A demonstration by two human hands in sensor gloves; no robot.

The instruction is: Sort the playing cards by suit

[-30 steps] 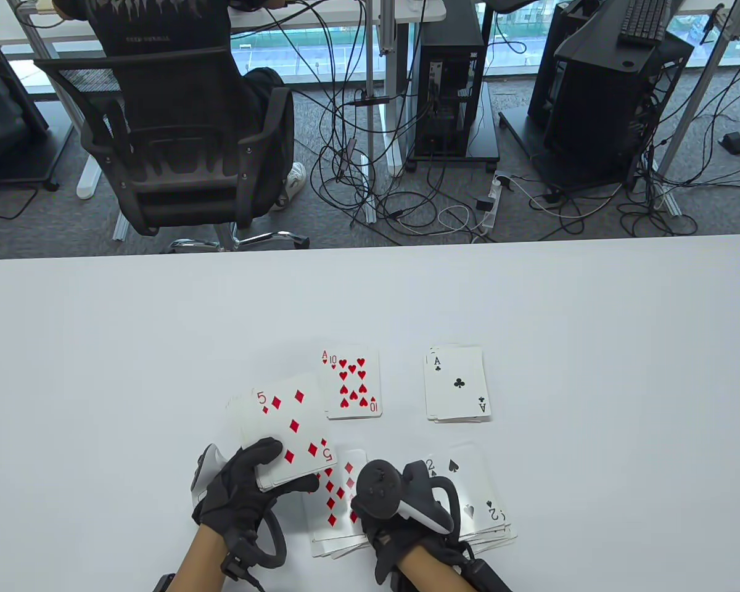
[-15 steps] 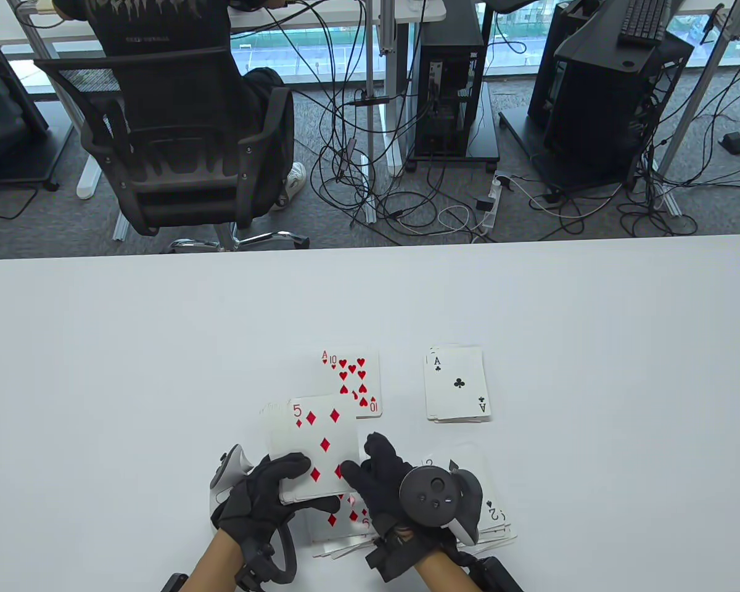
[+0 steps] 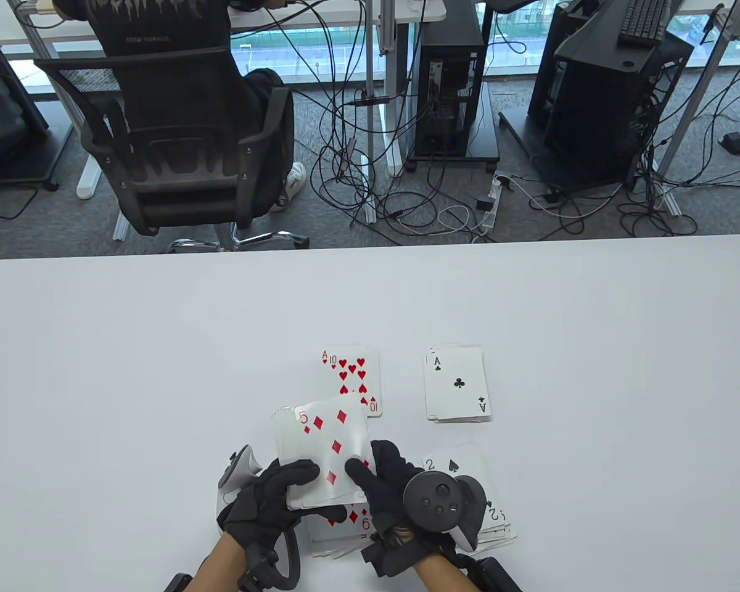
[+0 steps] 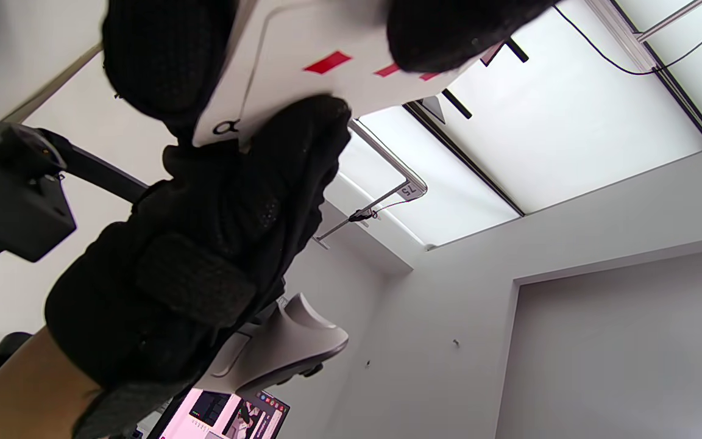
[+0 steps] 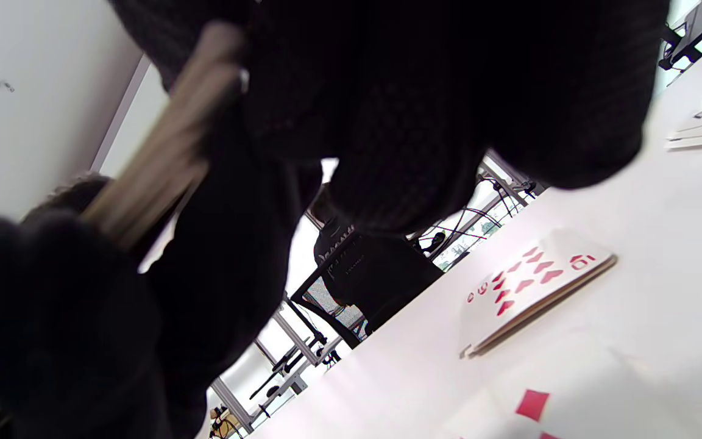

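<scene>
My left hand [image 3: 265, 502] grips the deck [image 3: 324, 459] from its near left corner, thumb curled over the face and fingers underneath, so the cards sit fanned slightly above the table [image 3: 129, 370]. The five of diamonds [image 3: 333, 447] lies face up on top of that deck. My right hand [image 3: 394, 493] meets it from the right: I see its thumb on the face of the five near the right edge and the fingers curled behind, pinching that top card. In the left wrist view the same card shows between dark fingertips [image 4: 442, 30] at the top of the picture.

Directly beneath my hands lies the diamonds pile [image 3: 339, 530], mostly covered by the held deck; only a few red pips and a 9 show. Just right of it, partly under my right wrist tracker [image 3: 444, 502], sits the spades pile [image 3: 487, 493] with a two on top. Farther out, the hearts pile [image 3: 354, 379] shows a ten, its near edge overlapped by the held five. The clubs pile [image 3: 457, 383], an ace on top, lies well apart to the right of the hearts.
</scene>
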